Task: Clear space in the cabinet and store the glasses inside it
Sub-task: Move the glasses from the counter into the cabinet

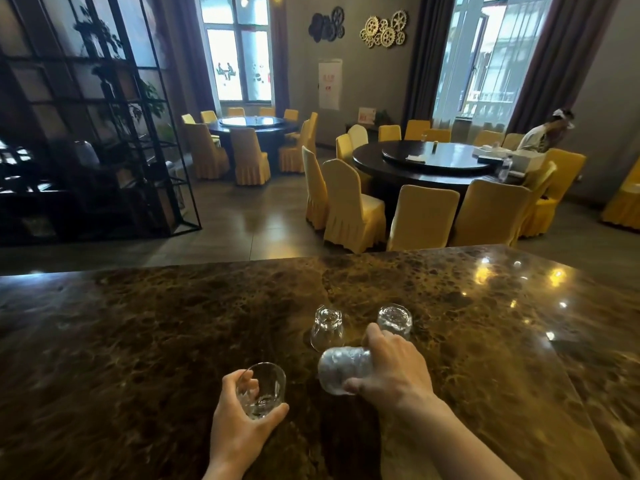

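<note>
Several clear glasses are on or just over a dark brown marble counter (173, 323). My left hand (239, 420) grips a smooth tumbler (263, 389), mouth tilted up toward me. My right hand (391, 368) holds a textured glass (343, 372) lying sideways above the counter. Beyond my hands, a smooth glass (327, 327) stands upside down, and a textured glass (394, 320) stands upside down just behind my right fingers. No cabinet is in view.
The counter's far edge (311, 259) runs across the middle of the view. Past it are round dark tables (426, 168) with yellow-covered chairs (349, 209), a black metal shelf (97, 133) at left, and a seated person (543, 133) at far right.
</note>
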### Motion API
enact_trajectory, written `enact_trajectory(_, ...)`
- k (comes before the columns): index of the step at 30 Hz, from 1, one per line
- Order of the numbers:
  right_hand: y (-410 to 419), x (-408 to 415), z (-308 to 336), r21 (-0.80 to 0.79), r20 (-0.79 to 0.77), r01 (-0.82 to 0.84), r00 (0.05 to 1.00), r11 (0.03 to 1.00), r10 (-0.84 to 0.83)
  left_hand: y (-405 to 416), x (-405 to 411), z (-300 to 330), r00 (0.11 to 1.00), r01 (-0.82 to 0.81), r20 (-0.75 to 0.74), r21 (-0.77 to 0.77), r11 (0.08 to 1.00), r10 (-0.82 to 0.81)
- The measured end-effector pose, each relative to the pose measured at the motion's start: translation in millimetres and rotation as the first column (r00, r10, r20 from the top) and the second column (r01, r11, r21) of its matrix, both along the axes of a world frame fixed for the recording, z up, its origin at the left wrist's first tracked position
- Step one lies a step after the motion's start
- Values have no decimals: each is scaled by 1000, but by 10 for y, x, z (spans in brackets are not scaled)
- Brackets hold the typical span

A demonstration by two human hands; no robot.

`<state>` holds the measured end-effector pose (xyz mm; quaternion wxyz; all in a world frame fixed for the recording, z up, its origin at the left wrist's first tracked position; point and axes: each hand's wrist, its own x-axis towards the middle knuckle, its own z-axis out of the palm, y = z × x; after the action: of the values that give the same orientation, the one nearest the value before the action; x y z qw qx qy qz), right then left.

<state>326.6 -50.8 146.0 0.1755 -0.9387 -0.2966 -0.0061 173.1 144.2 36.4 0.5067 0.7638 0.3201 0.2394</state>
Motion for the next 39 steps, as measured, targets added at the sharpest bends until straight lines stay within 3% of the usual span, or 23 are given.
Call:
enact_trajectory(3, -93, -1, -91, 264, -225, 118, 973, 957, -58, -5, -6, -37, 1000, -10, -10, 28, 1000, 11)
enact_trajectory(6, -127, -40, -238, 439, -471, 295, 880, 849, -63, -18, 8, -48, 1000, -5, -19, 39, 999, 5)
enact_trajectory(9, -119, -83, -381, 544, -669, 426, 740, 723, 67, -33, 22, -65, 999, 8, -33, 49, 999, -7)
enact_trajectory(11, -115, -95, -435, 578, -713, 443, 683, 685, 159, -38, 32, -75, 999, 19, -39, 59, 998, -17)
enact_trajectory(16, -124, -103, -529, 626, -687, 358, 674, 692, 273, -65, 13, -75, 999, 20, -44, 87, 996, -17)
enact_trajectory(26, -76, 6, -769, 631, -500, 239, 852, 738, 152, -79, 26, -47, 995, 28, -96, 149, 988, -13)
enact_trajectory(39, -102, 180, -1029, 589, -455, 192, 882, 785, 126, -182, 204, -68, 992, 60, -121, 168, 984, -40)
